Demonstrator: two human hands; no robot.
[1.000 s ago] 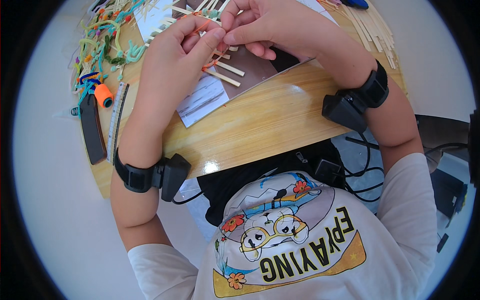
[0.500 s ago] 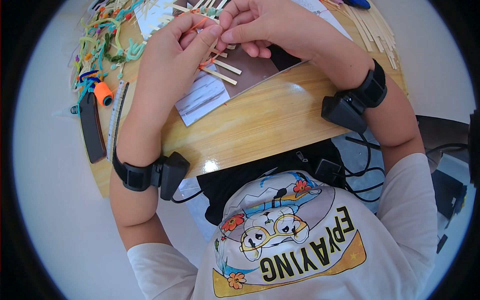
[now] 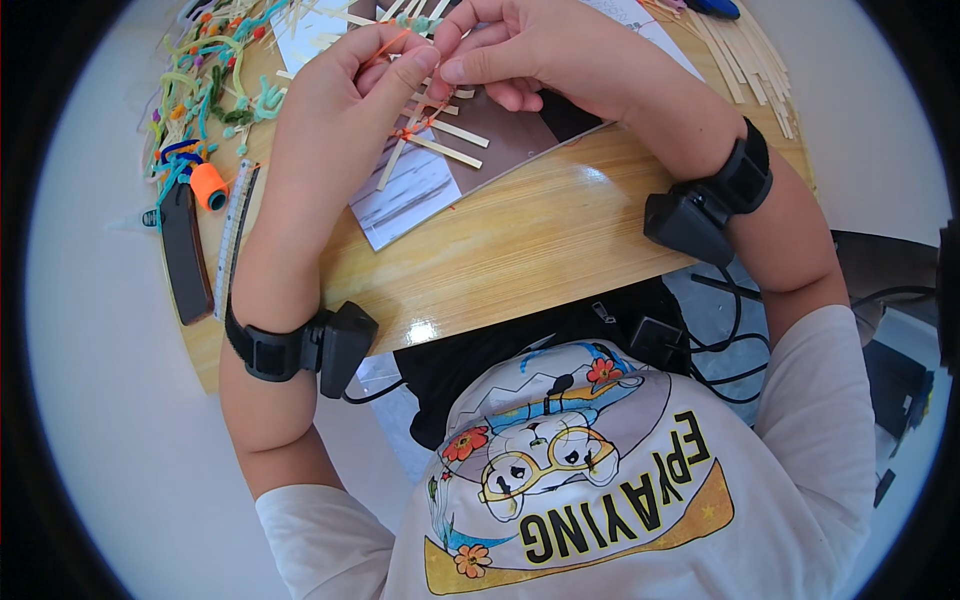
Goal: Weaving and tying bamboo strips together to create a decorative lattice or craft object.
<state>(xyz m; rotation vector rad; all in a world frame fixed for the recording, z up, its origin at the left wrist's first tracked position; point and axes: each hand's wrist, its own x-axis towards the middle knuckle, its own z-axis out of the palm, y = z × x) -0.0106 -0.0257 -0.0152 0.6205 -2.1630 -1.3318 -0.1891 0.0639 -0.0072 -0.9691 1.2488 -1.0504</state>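
Near the top edge, my left hand (image 3: 350,90) and my right hand (image 3: 515,55) come together, their fingertips almost touching. An orange thread (image 3: 392,44) runs over the fingers of my left hand, whose thumb and forefinger are closed on it. My right thumb and forefinger are pinched; whatever lies between them is too small to make out. Under both hands is a lattice of thin wooden sticks (image 3: 455,133), bound at its crossings with orange thread. My fingers hide part of the lattice. Pale green fuzzy pieces (image 3: 415,22) show at its far side.
A printed board (image 3: 410,205) lies beneath the work. On the left are colourful pipe cleaners (image 3: 215,85), an orange spool (image 3: 209,187), a ruler (image 3: 233,235) and a dark curved object (image 3: 184,255). Loose wooden sticks (image 3: 745,60) lie far right. Black devices are strapped to both forearms.
The stick lattice has shifted slightly right, and a slanting stick end now shows below my left hand. Both hands stay close together, with only small finger movements.
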